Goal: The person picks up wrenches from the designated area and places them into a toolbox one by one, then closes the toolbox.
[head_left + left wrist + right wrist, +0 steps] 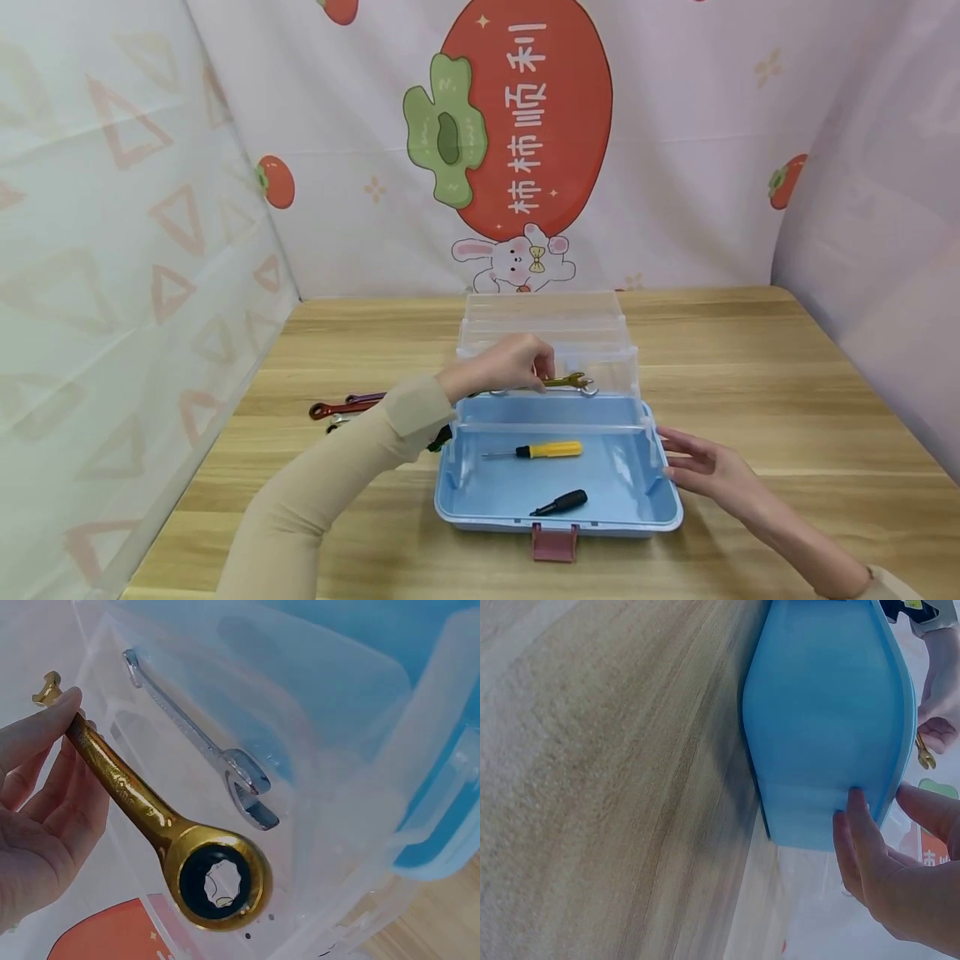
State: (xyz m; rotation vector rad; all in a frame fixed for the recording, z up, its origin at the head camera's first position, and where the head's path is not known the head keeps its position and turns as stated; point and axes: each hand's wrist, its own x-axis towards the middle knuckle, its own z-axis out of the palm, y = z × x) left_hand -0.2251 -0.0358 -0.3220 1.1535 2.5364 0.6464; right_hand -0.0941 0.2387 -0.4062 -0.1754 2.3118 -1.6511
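In my left hand [517,360] I pinch a gold ratcheting combination wrench [124,787] near its open end, between thumb and fingers. It hangs over the clear plastic tray of a blue toolbox [487,525], with its ring end toward the wrist camera. A silver wrench [184,724] lies in that tray. My right hand [720,475] rests against the toolbox's right side, its fingers fairly straight on the outer wall and the thumb at the rim. Inside the blue base lie a yellow-handled screwdriver [555,450] and a black-handled screwdriver [566,502].
Left of the toolbox, several wrenches, among them a red wrench [341,409], lie on the wooden table [750,375], partly hidden behind the left sleeve. The clear lid [543,307] stands raised at the back. A pink latch [555,545] hangs down in front.
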